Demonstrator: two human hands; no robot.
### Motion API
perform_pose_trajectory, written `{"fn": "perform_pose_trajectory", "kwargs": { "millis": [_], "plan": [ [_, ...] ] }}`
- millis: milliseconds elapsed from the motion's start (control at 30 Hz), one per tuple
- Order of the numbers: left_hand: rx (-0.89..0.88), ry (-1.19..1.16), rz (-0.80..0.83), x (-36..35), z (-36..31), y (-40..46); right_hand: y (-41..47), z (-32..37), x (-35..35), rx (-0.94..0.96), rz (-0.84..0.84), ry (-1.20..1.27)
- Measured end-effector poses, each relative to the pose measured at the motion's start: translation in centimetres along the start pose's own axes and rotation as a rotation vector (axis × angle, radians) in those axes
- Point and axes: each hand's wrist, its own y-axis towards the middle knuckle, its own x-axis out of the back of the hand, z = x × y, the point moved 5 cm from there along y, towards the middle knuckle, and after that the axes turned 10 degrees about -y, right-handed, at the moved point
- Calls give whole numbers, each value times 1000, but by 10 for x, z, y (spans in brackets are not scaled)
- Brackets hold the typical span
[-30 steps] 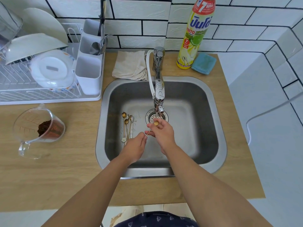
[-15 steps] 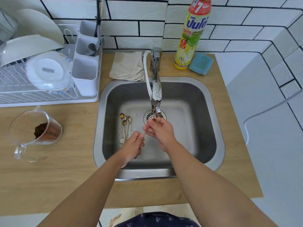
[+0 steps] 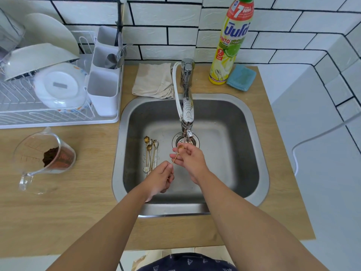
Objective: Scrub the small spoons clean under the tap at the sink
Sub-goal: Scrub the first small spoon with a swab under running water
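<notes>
A small gold spoon [image 3: 177,153] is held over the steel sink [image 3: 252,122], its bowl just under the tap [image 3: 187,114] and above the drain. My left hand [image 3: 161,178] pinches the lower end of its thin handle. My right hand [image 3: 190,159] holds the bowl end, fingers and thumb curled round it. Several more small gold and silver spoons [image 3: 150,151] lie together on the sink floor, left of the drain. Whether water runs from the tap is hard to tell.
A white dish rack [image 3: 58,118] with bowls and a cutlery holder stands at the left. A glass measuring jug [image 3: 45,159] with brown powder lies on the wooden counter. Behind the sink are a beige cloth [image 3: 152,80], a yellow dish soap bottle [image 3: 230,44] and a blue sponge [image 3: 241,77].
Both hands stay at the spoon under the tap with small finger shifts. My right fingers have moved along the bowl, which shows gold again between them.
</notes>
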Motion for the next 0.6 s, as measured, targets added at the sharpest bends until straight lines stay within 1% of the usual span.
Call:
{"fn": "perform_pose_trajectory", "kwargs": {
  "millis": [100,200,267,300,400,467,600],
  "plan": [
    [-3,-24,1,0,2,2,0,2,4,13,-18,-9],
    [-35,-96,-37,5,3,4,4,4,22,16,-170,-23],
    [-64,-240,-64,8,0,8,5,2,43,14,-292,20],
    [-77,-325,-79,7,-3,11,5,0,53,14,-322,35],
    [-98,-478,-157,-7,-19,29,1,-7,71,31,-327,77],
    [-108,-502,-195,-24,-29,39,-3,-11,82,32,-360,124],
    [-138,-433,-243,-41,-31,44,-8,-12,99,40,-402,172]
  ]
}}
